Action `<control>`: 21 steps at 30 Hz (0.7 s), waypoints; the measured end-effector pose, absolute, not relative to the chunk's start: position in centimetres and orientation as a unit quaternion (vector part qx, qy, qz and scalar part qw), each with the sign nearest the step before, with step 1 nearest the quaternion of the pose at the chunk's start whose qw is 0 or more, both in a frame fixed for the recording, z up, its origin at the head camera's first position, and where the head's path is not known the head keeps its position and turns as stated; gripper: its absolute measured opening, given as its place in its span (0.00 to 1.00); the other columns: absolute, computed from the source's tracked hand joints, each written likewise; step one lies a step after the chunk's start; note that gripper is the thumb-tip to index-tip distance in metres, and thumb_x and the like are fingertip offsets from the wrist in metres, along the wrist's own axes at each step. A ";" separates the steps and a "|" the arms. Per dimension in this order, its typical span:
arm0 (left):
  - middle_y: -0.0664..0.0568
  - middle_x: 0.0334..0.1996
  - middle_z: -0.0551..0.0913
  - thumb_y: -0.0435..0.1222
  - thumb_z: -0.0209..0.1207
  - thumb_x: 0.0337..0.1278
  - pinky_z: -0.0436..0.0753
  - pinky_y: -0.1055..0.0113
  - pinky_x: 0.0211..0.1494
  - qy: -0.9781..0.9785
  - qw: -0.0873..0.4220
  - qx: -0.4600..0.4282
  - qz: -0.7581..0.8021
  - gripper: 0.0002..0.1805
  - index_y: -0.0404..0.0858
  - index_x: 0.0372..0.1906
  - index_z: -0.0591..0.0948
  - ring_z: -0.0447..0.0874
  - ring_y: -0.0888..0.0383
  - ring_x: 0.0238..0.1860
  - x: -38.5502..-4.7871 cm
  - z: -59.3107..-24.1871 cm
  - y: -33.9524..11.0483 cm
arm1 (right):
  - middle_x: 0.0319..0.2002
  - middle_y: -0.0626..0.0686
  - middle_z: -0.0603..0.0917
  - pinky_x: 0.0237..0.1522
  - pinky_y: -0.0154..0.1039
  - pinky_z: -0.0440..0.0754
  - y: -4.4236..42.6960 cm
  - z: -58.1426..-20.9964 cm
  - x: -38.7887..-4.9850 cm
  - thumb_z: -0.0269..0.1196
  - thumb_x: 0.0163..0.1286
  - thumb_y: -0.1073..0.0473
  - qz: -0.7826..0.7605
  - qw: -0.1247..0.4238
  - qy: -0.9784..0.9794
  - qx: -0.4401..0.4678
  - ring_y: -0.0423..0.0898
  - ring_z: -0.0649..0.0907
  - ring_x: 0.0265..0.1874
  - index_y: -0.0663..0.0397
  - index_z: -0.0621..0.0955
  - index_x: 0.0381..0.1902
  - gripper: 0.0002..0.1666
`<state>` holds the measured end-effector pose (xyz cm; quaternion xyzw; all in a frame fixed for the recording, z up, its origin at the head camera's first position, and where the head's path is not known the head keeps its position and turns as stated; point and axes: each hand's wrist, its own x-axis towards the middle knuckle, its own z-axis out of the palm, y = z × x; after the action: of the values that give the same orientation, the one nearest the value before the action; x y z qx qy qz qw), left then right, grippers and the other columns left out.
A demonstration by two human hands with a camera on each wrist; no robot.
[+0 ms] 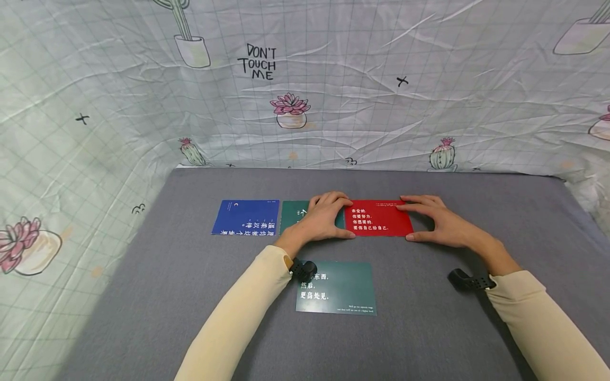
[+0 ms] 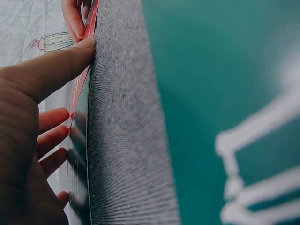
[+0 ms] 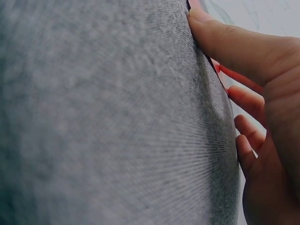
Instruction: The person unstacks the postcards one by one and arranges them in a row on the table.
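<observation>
In the head view a red card (image 1: pixel 376 219) with white writing lies flat on the table, between my two hands. My left hand (image 1: pixel 319 219) arches over a green card (image 1: pixel 289 214) and partly hides it; its thumb and fingertips touch down around the red card's left edge. At the right end of that red card is my right hand (image 1: pixel 445 225), fingertips on its upper right corner and thumb by the lower right one. Both hands have their fingers spread and gently bent. In the right wrist view the thumb (image 3: pixel 229 40) rests at the card's edge.
A blue card (image 1: pixel 245 217) lies left of the green one in the same row. Nearer to me is a second green card (image 1: pixel 338 291), its upper left corner under my left wrist strap. Grey cloth (image 1: pixel 410 328) covers the table; a printed curtain (image 1: pixel 343 116) hangs behind.
</observation>
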<state>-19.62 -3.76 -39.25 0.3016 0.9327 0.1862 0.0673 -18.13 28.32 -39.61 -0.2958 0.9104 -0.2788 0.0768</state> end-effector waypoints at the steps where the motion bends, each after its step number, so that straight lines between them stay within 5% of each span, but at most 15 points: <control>1: 0.53 0.65 0.64 0.57 0.66 0.47 0.54 0.53 0.67 0.933 0.068 0.302 0.185 0.40 0.46 0.66 0.69 0.56 0.54 0.67 -19.6 -39.2 -3.8 | 0.69 0.57 0.60 0.56 0.66 0.61 28.3 -39.6 -18.1 0.72 0.55 0.48 -0.279 0.077 0.911 -0.295 0.58 0.55 0.65 0.52 0.71 0.66 0.42; 13: 0.53 0.65 0.63 0.58 0.66 0.46 0.53 0.52 0.67 0.929 0.080 0.299 0.205 0.42 0.47 0.67 0.68 0.56 0.55 0.67 -19.9 -39.0 -3.9 | 0.70 0.56 0.60 0.55 0.66 0.62 28.2 -39.3 -18.1 0.72 0.55 0.47 -0.283 0.079 0.910 -0.292 0.58 0.55 0.65 0.49 0.70 0.68 0.44; 21: 0.53 0.67 0.62 0.56 0.66 0.48 0.52 0.50 0.67 0.916 0.045 0.313 0.245 0.42 0.46 0.68 0.67 0.54 0.55 0.68 -19.1 -36.6 -5.2 | 0.68 0.57 0.63 0.54 0.64 0.64 27.7 -38.1 -17.1 0.74 0.53 0.55 -0.300 0.021 0.904 -0.304 0.57 0.59 0.64 0.56 0.70 0.66 0.44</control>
<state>-19.10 -5.19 -36.57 0.3127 0.9165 0.2455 0.0447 -17.08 27.69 -38.13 -0.3035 0.9040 -0.3003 0.0215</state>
